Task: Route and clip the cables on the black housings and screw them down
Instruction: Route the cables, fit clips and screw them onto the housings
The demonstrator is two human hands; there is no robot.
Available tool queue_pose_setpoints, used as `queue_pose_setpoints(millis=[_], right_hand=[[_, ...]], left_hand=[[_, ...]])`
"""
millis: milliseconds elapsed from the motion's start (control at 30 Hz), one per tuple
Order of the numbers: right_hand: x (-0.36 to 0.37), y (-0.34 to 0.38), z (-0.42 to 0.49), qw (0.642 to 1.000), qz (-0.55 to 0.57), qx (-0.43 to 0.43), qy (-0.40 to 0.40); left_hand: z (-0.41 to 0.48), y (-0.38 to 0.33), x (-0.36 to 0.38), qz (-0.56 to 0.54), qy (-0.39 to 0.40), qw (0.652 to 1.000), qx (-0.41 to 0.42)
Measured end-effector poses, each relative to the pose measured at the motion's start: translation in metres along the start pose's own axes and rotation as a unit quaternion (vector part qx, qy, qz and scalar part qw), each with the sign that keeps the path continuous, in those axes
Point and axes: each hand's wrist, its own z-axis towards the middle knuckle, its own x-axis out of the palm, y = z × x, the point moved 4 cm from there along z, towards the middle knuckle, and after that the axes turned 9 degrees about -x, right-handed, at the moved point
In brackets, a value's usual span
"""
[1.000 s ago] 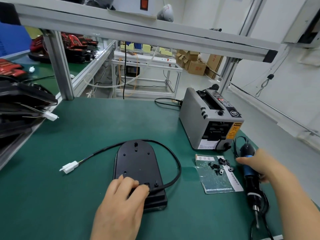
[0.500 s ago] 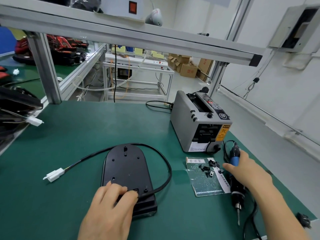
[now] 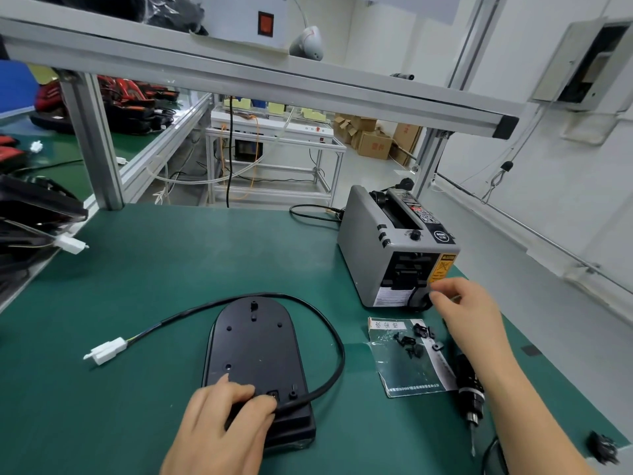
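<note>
where a green-matted table (image 3: pixel 164 269) fills the lower field, a black housing (image 3: pixel 255 354) lies flat near its front edge, rounded end away from the person. its black cable (image 3: pixel 337 341) loops from the near end round the right side and far end, then runs left to a white connector (image 3: pixel 106 349) lying on the mat. the left hand (image 3: pixel 222 430) rests on the housing's near end, fingers curled round the cable where it leaves the housing. right of the housing lies a clear bag (image 3: pixel 414 371) carrying small black clips (image 3: pixel 409 341), with an electric screwdriver (image 3: pixel 471 399) just beside it and a grey tape dispenser (image 3: pixel 387 248) behind. the right hand (image 3: pixel 469 313) is at the dispenser's front corner, fingers bent; whether they pinch anything cannot be told. an aluminium shelf frame (image 3: pixel 274 80) spans the table; beyond it stand a white-topped stand (image 3: pixel 274 132) and cardboard boxes (image 3: pixel 373 142). the left hand covers the cable's exit, the right forearm hides part of the screwdriver, and dark housings (image 3: pixel 30 214) are cut off at the left margin.
</note>
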Motion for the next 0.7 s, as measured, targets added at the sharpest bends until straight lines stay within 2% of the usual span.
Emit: queue_pose_setpoints(millis=[67, 367, 500, 700], right_hand=[[0.004, 0.009, 0.010, 0.999, 0.030, -0.002, -0.020], [0.019, 0.015, 0.031, 0.998, -0.013, 0.026, -0.054], [0.021, 0.013, 0.028, 0.994, -0.074, -0.003, -0.077], [0.024, 0.011, 0.023, 0.988, -0.109, -0.035, -0.102]], left_hand=[[0.001, -0.001, -0.001, 0.003, -0.004, 1.000, -0.001], [0.001, -0.007, -0.002, 0.018, -0.002, 1.000, -0.015], [0.000, -0.006, -0.001, 0.034, 0.010, 0.999, -0.029], [-0.005, 0.002, 0.001, 0.024, 0.017, 1.000, 0.005]])
